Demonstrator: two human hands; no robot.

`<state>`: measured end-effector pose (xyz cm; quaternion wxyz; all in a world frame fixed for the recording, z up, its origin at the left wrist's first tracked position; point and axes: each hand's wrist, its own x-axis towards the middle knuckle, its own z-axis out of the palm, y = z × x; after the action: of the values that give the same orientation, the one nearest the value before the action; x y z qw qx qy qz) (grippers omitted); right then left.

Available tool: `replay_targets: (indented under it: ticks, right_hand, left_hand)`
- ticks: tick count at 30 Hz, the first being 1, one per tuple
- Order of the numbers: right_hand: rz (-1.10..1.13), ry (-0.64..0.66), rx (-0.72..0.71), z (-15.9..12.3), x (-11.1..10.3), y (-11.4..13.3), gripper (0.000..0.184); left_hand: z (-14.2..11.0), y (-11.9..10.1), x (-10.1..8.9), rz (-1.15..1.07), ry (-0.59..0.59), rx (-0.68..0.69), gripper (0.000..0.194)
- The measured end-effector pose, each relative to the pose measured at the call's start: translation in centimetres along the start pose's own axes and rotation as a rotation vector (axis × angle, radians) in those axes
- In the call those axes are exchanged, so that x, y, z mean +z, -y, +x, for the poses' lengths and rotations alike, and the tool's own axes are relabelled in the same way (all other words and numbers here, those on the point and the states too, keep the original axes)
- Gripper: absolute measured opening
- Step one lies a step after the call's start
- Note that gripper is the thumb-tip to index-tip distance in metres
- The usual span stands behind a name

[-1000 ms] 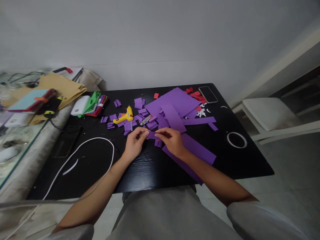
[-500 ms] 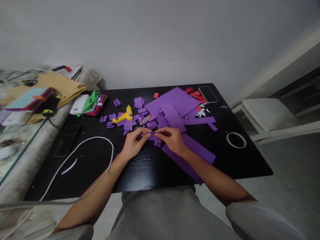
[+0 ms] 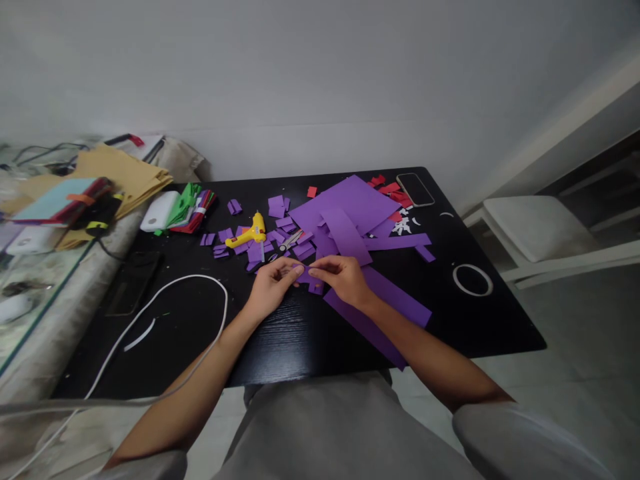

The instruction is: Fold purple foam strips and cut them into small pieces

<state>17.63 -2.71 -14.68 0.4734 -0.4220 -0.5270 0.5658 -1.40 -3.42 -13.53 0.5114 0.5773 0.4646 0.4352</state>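
Note:
Both my left hand (image 3: 274, 281) and my right hand (image 3: 346, 279) pinch a small piece of purple paper (image 3: 305, 274) between thumb and fingers, one at each end. My fingers cover much of it. Another small purple piece (image 3: 316, 289) lies just below it on the black table. Beyond my hands are scissors (image 3: 291, 241), a yellow glue gun (image 3: 249, 232) and many small folded purple pieces (image 3: 303, 250). Next to my right hand lie a purple paper strip (image 3: 345, 235) and a large purple sheet (image 3: 387, 300), partly under my right forearm.
A white cable (image 3: 223, 313) loops over the table and crosses my left forearm. At the right are a roll of tape (image 3: 473, 280) and a phone (image 3: 416, 190), near red scraps (image 3: 395, 189). Bundled coloured paper (image 3: 187, 207) stands at the back left. A white chair (image 3: 535, 227) is beyond the right edge.
My hands stay almost in place, still pinching the purple paper piece, which seems slightly tilted or bent compared with before. The rest of the table looks the same; the view shifts slightly.

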Motion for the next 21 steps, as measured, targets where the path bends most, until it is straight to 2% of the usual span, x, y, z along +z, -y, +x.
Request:
replay_targets:
  ticks: [3,9,21]
  right_hand:
    - [-0.008,0.018,0.015,0.05,-0.02,-0.06,0.029]
    - [-0.003,0.023,0.047,0.06,0.08,0.04,0.031]
    - [0.04,-0.071,0.075,0.28,-0.1,-0.2,0.03]
  left_hand:
    - [0.11,0.0,-0.1,-0.005,-0.013,-0.026,0.028]
    - [0.05,-0.56,-0.17,0.025,-0.034,0.006,0.029]
    - [0.68,0.06,-0.78,-0.078,0.09,-0.149,0.037]
